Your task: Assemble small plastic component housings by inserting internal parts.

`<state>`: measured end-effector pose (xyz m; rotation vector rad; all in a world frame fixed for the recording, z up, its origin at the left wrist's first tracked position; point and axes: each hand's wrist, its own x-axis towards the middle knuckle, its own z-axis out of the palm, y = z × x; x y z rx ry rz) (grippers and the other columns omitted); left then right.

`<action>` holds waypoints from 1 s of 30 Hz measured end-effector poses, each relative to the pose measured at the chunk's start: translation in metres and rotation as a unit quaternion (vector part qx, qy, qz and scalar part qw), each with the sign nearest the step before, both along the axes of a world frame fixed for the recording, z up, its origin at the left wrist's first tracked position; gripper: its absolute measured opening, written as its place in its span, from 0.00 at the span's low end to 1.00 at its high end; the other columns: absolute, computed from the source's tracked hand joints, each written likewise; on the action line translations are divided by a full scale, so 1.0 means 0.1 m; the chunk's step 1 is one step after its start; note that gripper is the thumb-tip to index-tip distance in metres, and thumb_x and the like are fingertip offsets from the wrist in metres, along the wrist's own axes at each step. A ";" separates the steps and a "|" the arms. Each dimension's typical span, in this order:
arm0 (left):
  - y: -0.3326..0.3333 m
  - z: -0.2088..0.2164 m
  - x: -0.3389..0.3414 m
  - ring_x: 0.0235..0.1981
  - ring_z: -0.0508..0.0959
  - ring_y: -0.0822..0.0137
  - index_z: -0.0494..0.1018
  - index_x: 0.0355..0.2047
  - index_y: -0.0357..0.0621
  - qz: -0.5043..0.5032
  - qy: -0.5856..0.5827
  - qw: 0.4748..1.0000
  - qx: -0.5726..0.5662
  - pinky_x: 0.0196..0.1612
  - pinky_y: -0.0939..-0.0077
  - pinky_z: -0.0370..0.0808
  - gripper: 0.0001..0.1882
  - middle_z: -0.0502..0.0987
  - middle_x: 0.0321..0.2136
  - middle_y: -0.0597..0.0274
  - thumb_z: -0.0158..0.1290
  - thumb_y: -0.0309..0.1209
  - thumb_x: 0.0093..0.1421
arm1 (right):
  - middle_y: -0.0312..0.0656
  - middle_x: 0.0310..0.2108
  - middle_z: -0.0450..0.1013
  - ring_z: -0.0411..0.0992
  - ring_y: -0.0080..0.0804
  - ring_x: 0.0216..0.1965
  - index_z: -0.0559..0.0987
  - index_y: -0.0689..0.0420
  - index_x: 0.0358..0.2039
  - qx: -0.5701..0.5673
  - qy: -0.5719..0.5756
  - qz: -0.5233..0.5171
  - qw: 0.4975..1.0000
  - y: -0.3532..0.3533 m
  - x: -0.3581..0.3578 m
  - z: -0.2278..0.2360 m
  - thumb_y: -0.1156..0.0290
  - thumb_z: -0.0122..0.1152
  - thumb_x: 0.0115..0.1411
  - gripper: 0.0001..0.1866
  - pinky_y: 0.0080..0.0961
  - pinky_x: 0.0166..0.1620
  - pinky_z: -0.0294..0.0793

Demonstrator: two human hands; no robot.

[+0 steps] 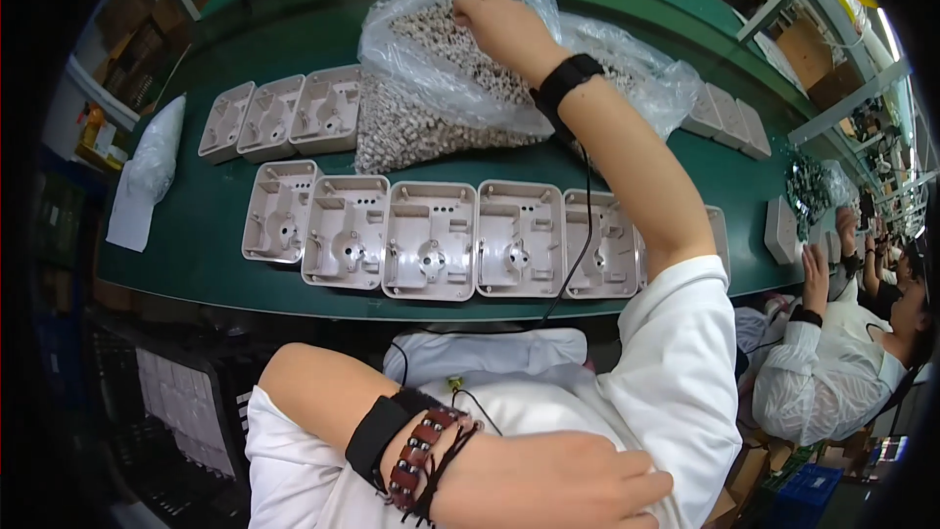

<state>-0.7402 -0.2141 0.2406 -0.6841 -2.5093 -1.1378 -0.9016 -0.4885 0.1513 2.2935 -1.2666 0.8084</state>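
Observation:
My right hand reaches across the green conveyor belt into a clear plastic bag full of small beige parts. Its fingers are curled in among the parts; what they hold is hidden. A black wrist strap with a cord is on that wrist. My left hand rests close to my body at the lower edge, fingers curled, with a black strap and a brown beaded bracelet on the wrist. A row of beige plastic housings lies on the belt in front of me.
Three more beige housings lie at the back left, others at the right past the bag. A white plastic bag sits at the belt's left end. Another person in white works at the right. Dark crates stand under the belt.

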 end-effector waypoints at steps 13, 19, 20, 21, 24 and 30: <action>-0.40 -0.16 -0.10 0.35 0.73 0.59 0.68 0.40 0.37 -0.115 -0.099 0.985 0.081 0.38 0.70 0.70 0.14 0.71 0.35 0.54 0.49 0.28 0.54 | 0.56 0.26 0.70 0.69 0.53 0.32 0.73 0.64 0.26 0.076 -0.246 0.101 0.961 0.14 0.16 0.40 0.65 0.50 0.56 0.14 0.41 0.35 0.66; -0.82 -0.58 -0.04 0.36 0.72 0.65 0.65 0.43 0.36 0.160 0.077 0.928 0.327 0.38 0.72 0.69 0.13 0.70 0.38 0.57 0.45 0.29 0.59 | 0.54 0.27 0.71 0.70 0.52 0.33 0.75 0.60 0.27 0.053 -0.378 0.047 0.923 -0.29 0.07 0.41 0.58 0.48 0.57 0.17 0.38 0.36 0.67; -0.89 -0.71 -0.03 0.38 0.71 0.64 0.63 0.46 0.36 0.227 0.103 0.875 0.414 0.41 0.72 0.69 0.15 0.69 0.40 0.56 0.45 0.29 0.59 | 0.54 0.27 0.71 0.70 0.52 0.33 0.75 0.60 0.27 0.045 -0.378 0.050 0.923 -0.33 0.04 0.40 0.58 0.48 0.57 0.17 0.38 0.36 0.67; -0.96 -0.77 -0.05 0.39 0.71 0.64 0.63 0.46 0.37 0.284 0.139 0.772 0.551 0.43 0.72 0.69 0.15 0.69 0.40 0.55 0.44 0.31 0.60 | 0.54 0.26 0.72 0.70 0.50 0.32 0.75 0.61 0.26 0.046 -0.393 0.062 0.916 -0.34 0.02 0.39 0.59 0.48 0.57 0.17 0.37 0.35 0.67; -1.20 -0.78 -0.05 0.43 0.70 0.63 0.63 0.46 0.37 0.312 0.169 0.571 0.741 0.47 0.71 0.67 0.17 0.69 0.42 0.55 0.42 0.35 0.61 | 0.48 0.27 0.71 0.71 0.44 0.31 0.75 0.59 0.28 0.098 -0.404 0.115 0.902 -0.01 0.15 0.53 0.67 0.48 0.56 0.10 0.35 0.32 0.69; -0.97 -0.64 -0.43 0.50 0.68 0.63 0.65 0.46 0.39 0.140 0.100 0.443 0.880 0.55 0.68 0.62 0.19 0.70 0.44 0.57 0.39 0.40 0.62 | 0.40 0.25 0.66 0.70 0.34 0.29 0.74 0.57 0.29 0.053 -0.180 0.143 0.972 1.63 0.26 0.19 0.74 0.52 0.45 0.09 0.28 0.27 0.69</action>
